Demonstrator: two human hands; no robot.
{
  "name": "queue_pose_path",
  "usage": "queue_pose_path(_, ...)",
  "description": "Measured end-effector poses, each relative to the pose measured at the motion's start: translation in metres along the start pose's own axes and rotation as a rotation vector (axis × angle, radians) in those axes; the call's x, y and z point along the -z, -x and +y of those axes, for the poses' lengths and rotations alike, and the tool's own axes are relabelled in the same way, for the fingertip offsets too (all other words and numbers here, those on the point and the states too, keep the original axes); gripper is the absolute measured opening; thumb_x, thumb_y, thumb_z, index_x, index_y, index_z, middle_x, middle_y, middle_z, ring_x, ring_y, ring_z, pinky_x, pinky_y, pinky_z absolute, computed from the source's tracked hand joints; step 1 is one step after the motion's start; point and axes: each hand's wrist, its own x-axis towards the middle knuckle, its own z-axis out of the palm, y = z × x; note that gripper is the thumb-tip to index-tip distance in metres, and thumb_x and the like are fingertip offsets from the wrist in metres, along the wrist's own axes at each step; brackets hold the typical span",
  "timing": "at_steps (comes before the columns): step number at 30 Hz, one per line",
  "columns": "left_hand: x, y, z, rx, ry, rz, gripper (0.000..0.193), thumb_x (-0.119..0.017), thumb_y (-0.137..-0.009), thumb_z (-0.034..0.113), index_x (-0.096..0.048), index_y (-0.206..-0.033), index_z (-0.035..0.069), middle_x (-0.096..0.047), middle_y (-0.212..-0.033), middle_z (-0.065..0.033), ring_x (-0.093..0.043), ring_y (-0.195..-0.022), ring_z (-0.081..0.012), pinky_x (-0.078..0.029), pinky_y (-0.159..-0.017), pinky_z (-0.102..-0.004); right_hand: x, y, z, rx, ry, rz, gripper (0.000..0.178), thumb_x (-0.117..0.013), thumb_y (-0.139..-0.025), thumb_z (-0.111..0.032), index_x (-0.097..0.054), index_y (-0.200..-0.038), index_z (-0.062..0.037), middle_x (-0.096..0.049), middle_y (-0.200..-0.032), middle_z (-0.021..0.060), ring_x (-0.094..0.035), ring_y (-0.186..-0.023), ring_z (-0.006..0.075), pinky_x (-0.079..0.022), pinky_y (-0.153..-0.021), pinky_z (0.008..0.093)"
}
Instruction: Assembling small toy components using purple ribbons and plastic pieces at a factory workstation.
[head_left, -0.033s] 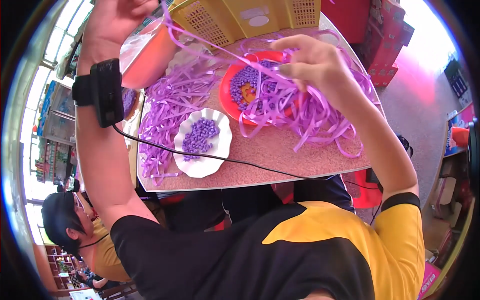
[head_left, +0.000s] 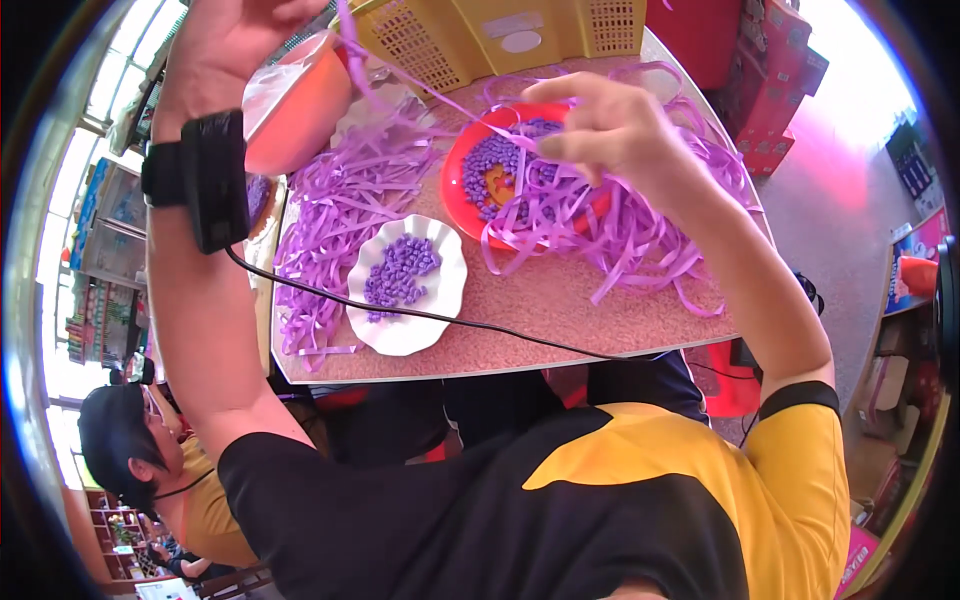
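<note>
At the upper left, partly cut off by the picture's edge, my left hand (head_left: pixel 235 35) is closed with fingers curled. A purple ribbon (head_left: pixel 420 78) runs from beside its fingertips across to my right hand (head_left: pixel 610 125), which pinches it between thumb and fingers. Under the right hand, a red bowl (head_left: pixel 455 205) contains many small folded purple pieces and loose ribbon. More purple ribbons (head_left: pixel 640 240) spill over its right side. A scalloped white dish (head_left: pixel 400 335) nearer me contains more small purple pieces (head_left: pixel 400 270). A heap of purple ribbons (head_left: pixel 340 200) lies left of the dish.
A yellow plastic basket (head_left: pixel 500 45) stands at the table's far edge, beside an orange-red container (head_left: pixel 300 120) on the left. A black cable (head_left: pixel 500 328) crosses the pink tabletop (head_left: pixel 560 310) from my left wrist device (head_left: pixel 215 180). Another person (head_left: pixel 150 460) sits at lower left.
The stretched ribbon's left part has swung to the right and is blurred. Both hands have shifted only slightly, the right one a little to the left.
</note>
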Motion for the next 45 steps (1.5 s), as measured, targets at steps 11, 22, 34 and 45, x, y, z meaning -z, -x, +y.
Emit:
queue_pose_path(11,0.065,0.017,-0.021,-0.569,-0.706,0.720,0.025,-0.071,-0.084,0.020,-0.064,-0.068,0.002,-0.041,-0.051,0.0065,-0.030,-0.039,-0.0041,-0.020,-0.039,-0.0219,0.014,0.016,0.029,-0.254,-0.040,-0.007,0.024,-0.062,-0.094,-0.022,-0.061,-0.080,-0.0016,-0.046,-0.055,-0.0018,-0.043,-0.046,0.0070,-0.036,-0.047,0.0229)
queue_pose_path(22,0.217,0.004,-0.052,-0.812,-1.480,0.730,0.017,-0.073,-0.088,0.026,-0.075,-0.099,0.014,-0.062,-0.069,0.0072,-0.056,-0.055,-0.0076,-0.042,-0.051,-0.0228,0.053,0.063,0.011,0.079,-0.303,0.278,0.020,-0.059,-0.094,-0.014,-0.055,-0.078,-0.0017,-0.039,-0.060,-0.0014,-0.035,-0.052,0.0086,-0.036,-0.051,0.0266)
queue_pose_path(34,0.268,0.081,-0.088,0.014,-1.790,0.708,0.039,-0.073,-0.080,0.046,-0.074,-0.083,0.007,-0.070,-0.074,-0.0154,-0.069,-0.069,-0.0306,-0.052,-0.067,-0.0403,0.099,0.107,0.028,-0.209,0.310,-0.052,0.017,-0.067,-0.082,-0.014,-0.058,-0.086,0.0008,-0.043,-0.059,-0.0010,-0.046,-0.051,0.0109,-0.038,-0.050,0.0252)
queue_pose_path(45,0.047,0.048,-0.216,-0.035,-1.297,-0.031,0.021,-0.062,-0.072,0.007,-0.074,-0.089,0.008,-0.068,-0.091,-0.0138,-0.063,-0.090,-0.0328,-0.051,-0.082,-0.0411,0.013,0.053,-0.041,0.360,0.462,0.174,0.012,-0.061,-0.084,0.005,-0.065,-0.094,0.0000,-0.058,-0.076,0.0074,-0.058,-0.069,0.0137,-0.048,-0.065,0.0284)
